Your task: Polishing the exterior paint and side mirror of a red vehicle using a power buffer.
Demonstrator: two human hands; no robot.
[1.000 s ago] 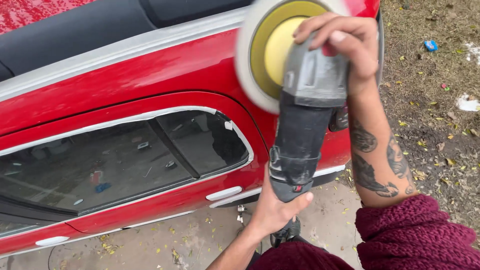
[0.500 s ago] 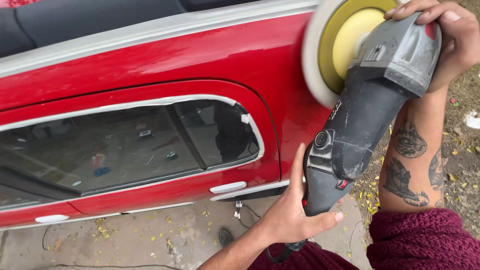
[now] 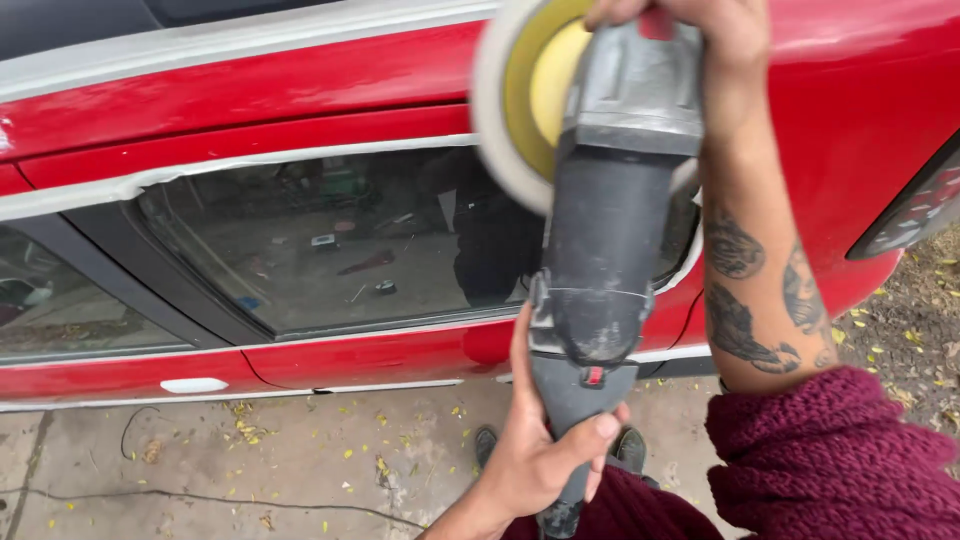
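Grey and matte, one long polisher (image 3: 600,250) fills the middle of the frame, its round yellow foam pad (image 3: 525,95) blurred against the glossy red car (image 3: 300,75) at upper centre. The left hand (image 3: 545,455) is wrapped round the rear handle at lower centre; the right hand (image 3: 700,25) clamps the head, top right. Pale masking tape (image 3: 300,160) edges the window (image 3: 330,245).

Ground is a grey concrete slab (image 3: 300,470), dusty and stained, with a crack line on the left. Small yellow leaves (image 3: 245,428) scattered all over it, thicker near the car's sill. Thin black cable (image 3: 200,497) runs across the slab from the left edge, with another loop of it higher up. Two dark shoes (image 3: 630,445) stand on the concrete. Right side turns to bare dirt (image 3: 915,340) with more leaves.
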